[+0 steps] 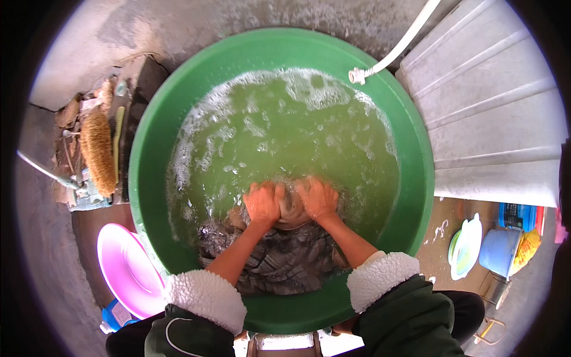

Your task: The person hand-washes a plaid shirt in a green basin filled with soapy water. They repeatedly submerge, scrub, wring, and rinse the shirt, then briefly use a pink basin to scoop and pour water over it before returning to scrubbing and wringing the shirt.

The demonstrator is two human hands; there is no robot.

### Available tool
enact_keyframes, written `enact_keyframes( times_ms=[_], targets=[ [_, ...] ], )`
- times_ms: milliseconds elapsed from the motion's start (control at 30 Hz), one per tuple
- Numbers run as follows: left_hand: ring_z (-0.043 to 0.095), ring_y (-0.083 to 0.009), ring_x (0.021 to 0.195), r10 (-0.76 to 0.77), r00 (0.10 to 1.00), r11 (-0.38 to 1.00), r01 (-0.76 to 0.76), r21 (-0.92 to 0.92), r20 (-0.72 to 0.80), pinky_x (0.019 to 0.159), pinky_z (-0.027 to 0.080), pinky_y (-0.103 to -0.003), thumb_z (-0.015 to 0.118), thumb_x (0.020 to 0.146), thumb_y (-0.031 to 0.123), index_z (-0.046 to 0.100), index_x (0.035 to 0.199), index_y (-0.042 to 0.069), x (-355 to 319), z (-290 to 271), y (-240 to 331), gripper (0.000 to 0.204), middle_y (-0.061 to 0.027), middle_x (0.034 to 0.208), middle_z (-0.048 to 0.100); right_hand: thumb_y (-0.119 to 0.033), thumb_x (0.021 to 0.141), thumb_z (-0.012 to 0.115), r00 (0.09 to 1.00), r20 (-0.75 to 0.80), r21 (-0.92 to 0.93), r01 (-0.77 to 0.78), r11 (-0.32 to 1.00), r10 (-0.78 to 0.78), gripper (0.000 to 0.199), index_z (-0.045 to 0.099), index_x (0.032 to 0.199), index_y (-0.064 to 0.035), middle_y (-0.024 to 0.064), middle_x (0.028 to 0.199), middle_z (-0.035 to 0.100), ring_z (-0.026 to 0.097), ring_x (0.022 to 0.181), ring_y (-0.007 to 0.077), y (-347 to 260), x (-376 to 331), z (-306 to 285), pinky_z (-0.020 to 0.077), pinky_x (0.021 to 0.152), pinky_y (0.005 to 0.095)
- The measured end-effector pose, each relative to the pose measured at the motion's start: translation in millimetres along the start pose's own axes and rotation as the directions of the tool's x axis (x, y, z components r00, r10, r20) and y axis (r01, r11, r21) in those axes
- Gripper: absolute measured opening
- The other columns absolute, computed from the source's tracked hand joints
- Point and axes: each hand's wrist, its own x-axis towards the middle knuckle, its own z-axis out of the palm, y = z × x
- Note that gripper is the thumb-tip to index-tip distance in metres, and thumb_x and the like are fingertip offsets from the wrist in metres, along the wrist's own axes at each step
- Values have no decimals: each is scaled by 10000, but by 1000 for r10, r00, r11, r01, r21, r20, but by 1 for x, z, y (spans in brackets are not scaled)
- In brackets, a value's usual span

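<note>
A large round green tub [156, 128] holds greenish, sudsy water [279, 131]. In its near half lies a soaked dark grey garment [285, 256], bunched up and partly under water. My left hand [263, 203] is closed on a lighter, brownish-grey part of the cloth, its knuckles up. Beside it, a little to the right, my right hand [318, 196] grips the same wet cloth. Between the two hands a fold of the cloth bulges up. The fingertips of both hands are hidden in the cloth and water. White foam [315, 89] floats along the tub's far and left sides.
A white hose [401, 50] hangs over the far right rim. Left of the tub are a bristle brush [98, 152] on a ledge, a pink basin [128, 268] and a blue bottle [119, 314]. At right stand a pale ribbed panel [488, 107], a white-green basin [466, 247] and a blue bucket [496, 253].
</note>
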Motion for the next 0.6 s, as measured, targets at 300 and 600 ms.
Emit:
enact_keyframes(
  times_ms=[300, 600],
  targets=[
    [340, -341, 1373, -106, 923, 455, 376, -807, 370, 1071, 358, -498, 469, 899, 679, 292, 1480, 40, 33, -90, -22, 883, -201, 1466, 383, -396, 910, 598, 817, 487, 866, -498, -48, 309, 511, 583, 1274, -38, 133, 1247, 601, 611, 1073, 236, 76, 3, -54, 498, 910, 373],
    [306, -378, 1391, 168, 960, 983, -179, 30, 225, 1105, 268, -556, 611, 716, 757, 344, 1435, 3, -68, -47, -40, 1076, -227, 1445, 393, -244, 954, 521, 828, 223, 685, -509, 522, 514, 537, 385, 1432, -41, 181, 1434, 448, 486, 1269, 321, 117, -21, -117, 422, 1041, 439]
  ],
)
